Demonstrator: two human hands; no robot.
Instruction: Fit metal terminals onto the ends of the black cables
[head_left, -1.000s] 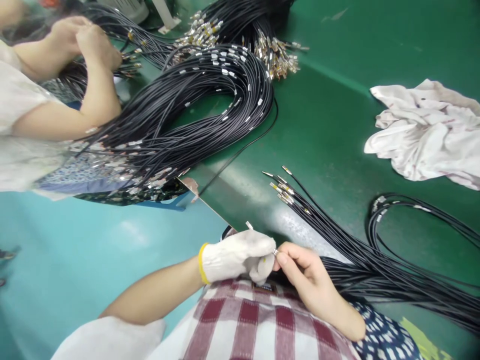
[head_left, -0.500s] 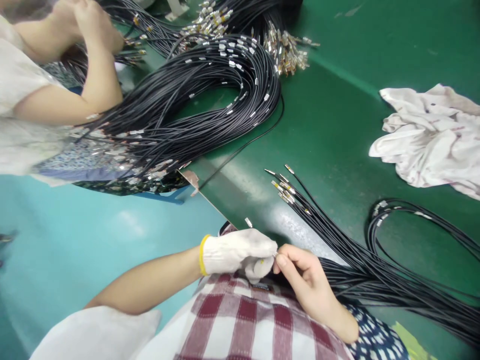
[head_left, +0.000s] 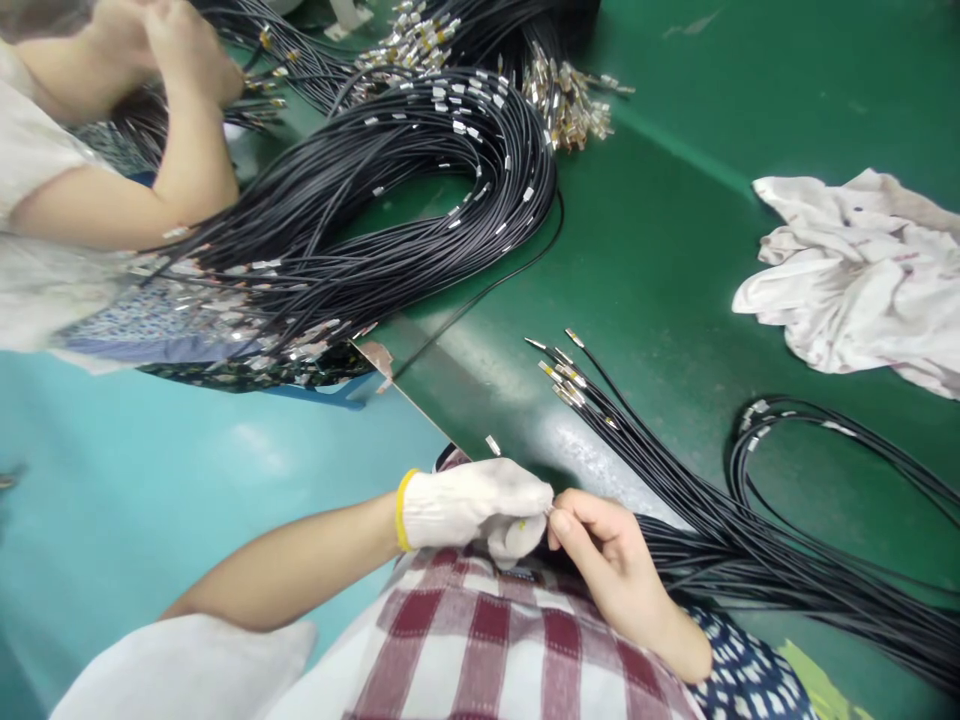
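My left hand [head_left: 480, 507], in a white glove with a yellow cuff, is closed at the table's near edge. Its fingertips meet those of my bare right hand [head_left: 611, 555], which is pinched on something too small to make out. Just right of my right hand lies a bundle of black cables [head_left: 697, 500], with metal connector ends [head_left: 566, 380] pointing to the upper left. One small connector piece [head_left: 493, 445] sits apart, above my gloved hand. The checked apron [head_left: 487, 640] is below both hands.
A large looped bundle of black cables [head_left: 420, 240] with white tags covers the upper left of the green table [head_left: 660, 250]. Another person's arms [head_left: 180, 170] are beside it. A crumpled white cloth [head_left: 862, 270] lies at the right, above a small cable coil [head_left: 750, 430].
The whole view has shifted slightly, so things appear a little further left. Both hands keep the same closed pose, fingertips together.
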